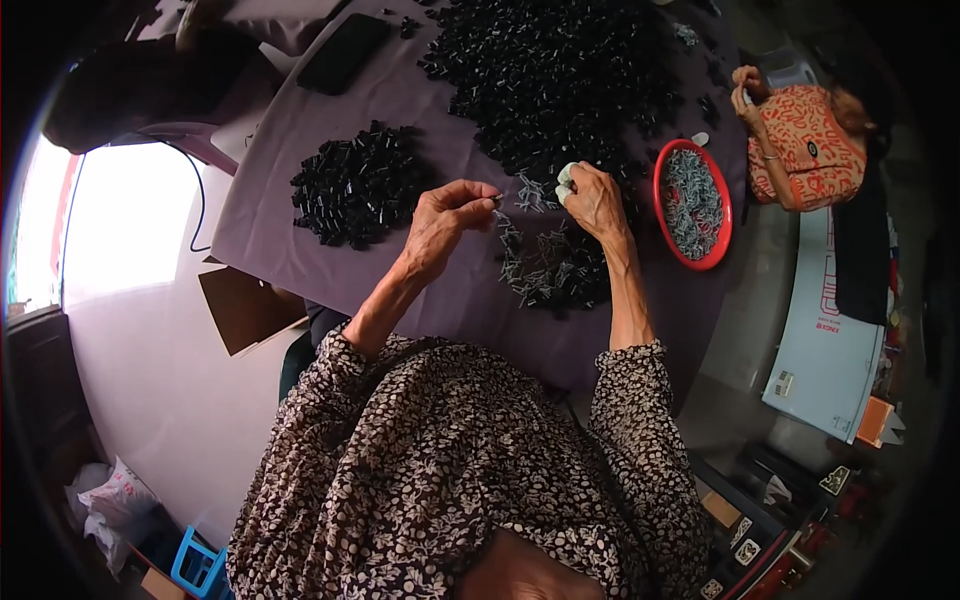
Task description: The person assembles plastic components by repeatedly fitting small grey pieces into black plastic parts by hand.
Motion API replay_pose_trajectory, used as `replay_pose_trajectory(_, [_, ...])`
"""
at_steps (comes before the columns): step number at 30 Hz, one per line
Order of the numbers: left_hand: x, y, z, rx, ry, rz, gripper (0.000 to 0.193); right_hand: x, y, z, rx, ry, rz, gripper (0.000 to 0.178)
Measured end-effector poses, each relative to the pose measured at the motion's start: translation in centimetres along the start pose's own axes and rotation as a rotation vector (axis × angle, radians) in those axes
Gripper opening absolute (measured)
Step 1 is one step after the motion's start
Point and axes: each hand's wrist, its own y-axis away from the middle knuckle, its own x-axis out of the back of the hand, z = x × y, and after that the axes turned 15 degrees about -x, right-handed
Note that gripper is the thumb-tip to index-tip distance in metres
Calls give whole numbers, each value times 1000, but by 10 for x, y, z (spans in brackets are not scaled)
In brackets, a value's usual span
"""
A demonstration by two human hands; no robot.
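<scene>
My left hand is closed, thumb and forefinger pinching a small dark piece at their tips. Too little of the piece shows to tell its kind. To its right, my right hand has its fingertips pressed together, with white covers on the thumb and a finger. Whatever it may hold is hidden. Between and below the hands lie small grey screw-like pins, mixed with black pieces. A small cluster of the same pins lies between the fingertips. A large heap of small black plastic pieces spreads just beyond both hands.
Left of my left hand is a smaller pile of black pieces. A red bowl of grey pins stands right of my right hand. A dark flat object lies far left on the purple tablecloth. Another person sits at the right.
</scene>
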Motion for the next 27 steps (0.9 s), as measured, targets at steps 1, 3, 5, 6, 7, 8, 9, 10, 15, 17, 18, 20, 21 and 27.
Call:
replay_pose_trajectory(1, [-2,-1,0,-4,1,5,12,-1,3,1,3,-66,33,11])
replay_pose_trajectory(3, [-7,-5,-1,-6,35,-21,12,1,6,5,9,-130,66,8])
replay_pose_trajectory(5, [-10,-7,-1,-2,44,-18,12,6,11,-2,-30,-304,54,11])
replay_pose_trajectory(6, [-11,-7,-3,1,67,-12,12,9,15,-6,-73,-367,37,13])
replay_pose_trajectory(7, [-12,-10,-4,0,92,-7,12,13,17,-13,-66,-366,36,13])
replay_pose_trajectory(8, [-16,-10,-3,3,127,-9,13,19,22,-19,-127,-577,-47,13])
replay_pose_trajectory(9, [-21,-12,-2,-3,126,-4,13,22,26,-25,-187,-787,-132,13])
replay_pose_trajectory(10, [-27,-14,-1,-1,206,15,14,23,28,-31,-156,-902,-92,12])
replay_pose_trajectory(15, [-42,-20,9,-66,375,-5,15,35,31,-52,-91,-948,-38,13])
replay_pose_trajectory(17, [-48,-20,18,-109,334,-3,16,40,29,-61,-45,-820,49,13])
replay_pose_trajectory(18, [-50,-21,21,-129,298,13,16,45,29,-67,-19,-788,81,13])
replay_pose_trajectory(20, [-52,-22,24,-156,249,25,14,51,26,-77,69,-680,175,14])
replay_pose_trajectory(21, [-53,-23,26,-162,249,22,14,53,24,-79,148,-571,263,16])
replay_pose_trajectory(27, [-62,-34,38,-244,159,87,16,65,16,-94,416,-91,535,11])
